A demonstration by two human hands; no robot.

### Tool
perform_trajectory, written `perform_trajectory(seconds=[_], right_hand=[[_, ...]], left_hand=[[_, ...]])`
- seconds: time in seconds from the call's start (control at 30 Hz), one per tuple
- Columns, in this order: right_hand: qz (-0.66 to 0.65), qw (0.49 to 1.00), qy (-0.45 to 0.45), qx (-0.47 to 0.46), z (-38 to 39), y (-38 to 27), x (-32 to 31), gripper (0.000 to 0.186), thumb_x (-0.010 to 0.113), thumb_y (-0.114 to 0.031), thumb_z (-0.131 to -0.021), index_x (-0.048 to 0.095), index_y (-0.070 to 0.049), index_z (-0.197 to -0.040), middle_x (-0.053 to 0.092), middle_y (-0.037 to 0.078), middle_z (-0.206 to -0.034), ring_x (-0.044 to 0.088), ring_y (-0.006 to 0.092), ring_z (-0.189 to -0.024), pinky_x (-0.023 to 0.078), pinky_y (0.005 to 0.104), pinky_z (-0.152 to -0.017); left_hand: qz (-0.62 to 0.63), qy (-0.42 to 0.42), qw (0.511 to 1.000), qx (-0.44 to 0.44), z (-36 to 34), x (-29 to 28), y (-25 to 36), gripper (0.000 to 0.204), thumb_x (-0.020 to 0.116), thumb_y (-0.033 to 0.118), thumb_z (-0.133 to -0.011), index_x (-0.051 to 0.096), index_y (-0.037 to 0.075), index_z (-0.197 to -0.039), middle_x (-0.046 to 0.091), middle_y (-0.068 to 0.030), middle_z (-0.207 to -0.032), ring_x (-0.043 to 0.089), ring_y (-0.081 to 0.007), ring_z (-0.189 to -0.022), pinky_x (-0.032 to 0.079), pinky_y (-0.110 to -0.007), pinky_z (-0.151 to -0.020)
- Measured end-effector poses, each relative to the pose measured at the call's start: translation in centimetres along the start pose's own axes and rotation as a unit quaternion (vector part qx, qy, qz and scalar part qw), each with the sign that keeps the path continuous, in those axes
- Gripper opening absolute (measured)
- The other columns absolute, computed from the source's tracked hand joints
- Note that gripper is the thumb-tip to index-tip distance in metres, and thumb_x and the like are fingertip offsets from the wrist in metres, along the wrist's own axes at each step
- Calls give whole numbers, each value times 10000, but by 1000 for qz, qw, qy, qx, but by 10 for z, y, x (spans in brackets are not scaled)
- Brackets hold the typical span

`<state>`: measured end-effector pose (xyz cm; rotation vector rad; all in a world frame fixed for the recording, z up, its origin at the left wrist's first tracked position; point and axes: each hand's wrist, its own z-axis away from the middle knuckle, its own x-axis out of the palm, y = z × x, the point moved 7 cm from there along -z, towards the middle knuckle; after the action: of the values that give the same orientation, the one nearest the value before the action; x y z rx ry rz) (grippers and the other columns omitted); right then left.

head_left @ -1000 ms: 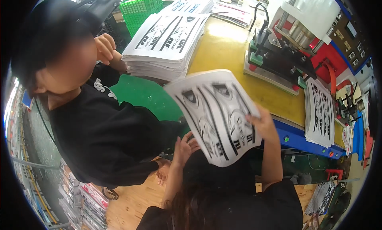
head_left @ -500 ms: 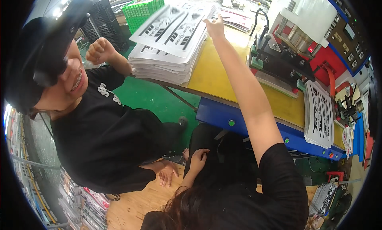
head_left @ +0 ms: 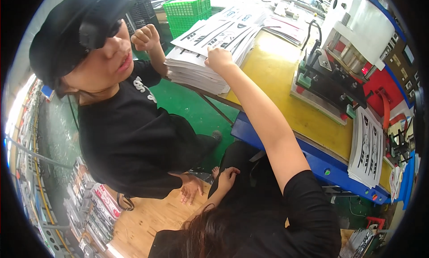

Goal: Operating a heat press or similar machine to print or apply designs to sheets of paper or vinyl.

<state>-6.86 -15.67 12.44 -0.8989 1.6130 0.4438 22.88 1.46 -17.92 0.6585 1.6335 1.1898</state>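
Observation:
A tall stack of white printed sheets with black graphics stands on the left end of the yellow worktable. On its near right side is my right hand, its fingers curled in by the edge of the top sheet; what lies under the fingertips is hidden. My left hand rests on my dark-clothed lap, fingers loosely stretched out and holding nothing.
A person in black stands close on the left, one fist raised beside the stack. A press machine stands at the right. Another sheet pile sits beside it. Green crates are behind the stack.
The top sheet, tilted up before, now lies flatter on the stack. My right hand has moved from its far right corner toward the near side. The view has shifted; my left hand stays on my lap.

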Motion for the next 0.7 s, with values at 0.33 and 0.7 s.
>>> perform_trajectory(seconds=[0.33, 0.7], right_hand=[[127, 966, 50, -219, 40, 3, -16, 181, 555, -80, -833, 684, -80, -961, 716, 110, -864, 703, 291, -847, 555, 380, -720], [-467, 814, -56, -341, 220, -18, -169, 262, 616, -137, -902, 653, -18, -1132, 671, 143, -1140, 662, 260, -1021, 513, 338, -892]], left_hand=[[76, -5, 997, -27, -2, 7, -22, 168, 511, -12, -867, 661, 0, -942, 698, -106, -871, 677, -197, -830, 501, -280, -776], [48, -5, 998, -46, -4, 5, -27, 185, 511, 30, -859, 680, 47, -932, 711, -65, -853, 672, -178, -805, 491, -292, -781]])
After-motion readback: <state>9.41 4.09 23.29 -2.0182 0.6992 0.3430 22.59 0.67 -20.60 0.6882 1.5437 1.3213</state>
